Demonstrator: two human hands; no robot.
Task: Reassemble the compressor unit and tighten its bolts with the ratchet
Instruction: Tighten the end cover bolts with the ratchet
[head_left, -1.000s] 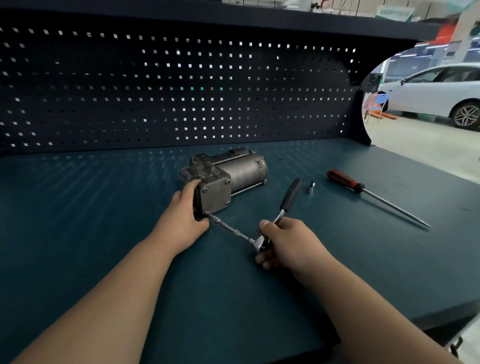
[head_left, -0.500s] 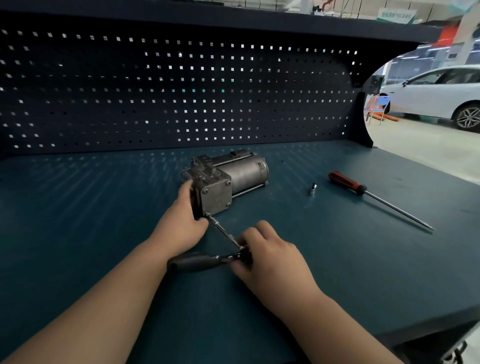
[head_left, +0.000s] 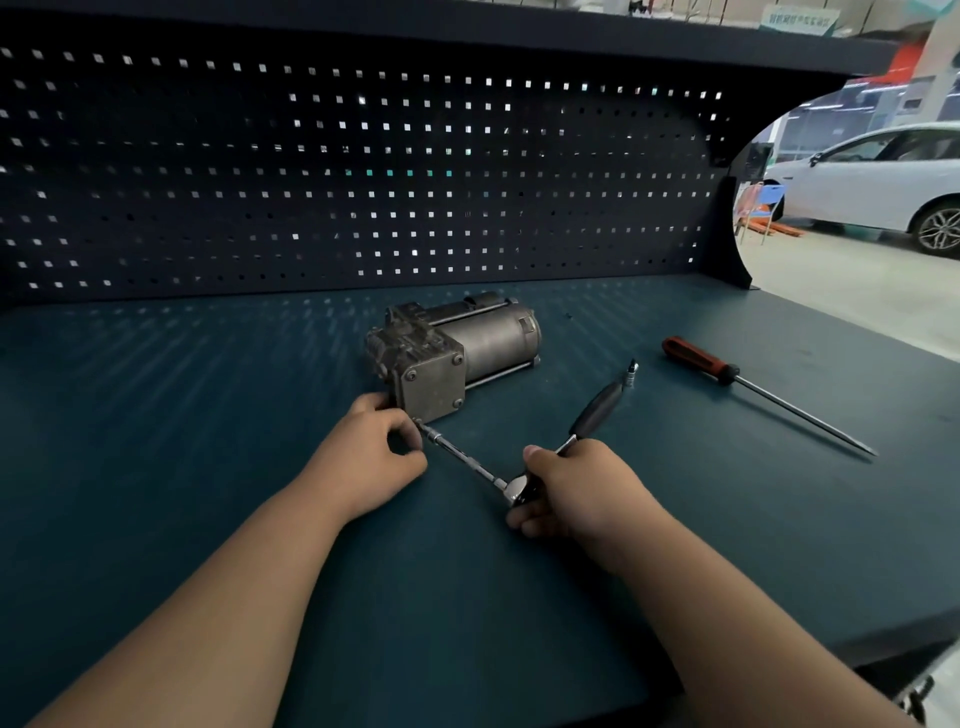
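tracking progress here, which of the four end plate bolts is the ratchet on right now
The lower-left corner bolt, beside the left hand: the ratchet extension's tip sits on it. The other three corner bolts are bare.

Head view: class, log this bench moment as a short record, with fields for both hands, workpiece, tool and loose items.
workpiece: compressor unit, lying on the bench
tool: ratchet, extension set at the end plate's lower-left corner
left hand: grips the unit's near corner
right hand: grips the ratchet's head end
loose items: red-handled screwdriver, small bit, to the right
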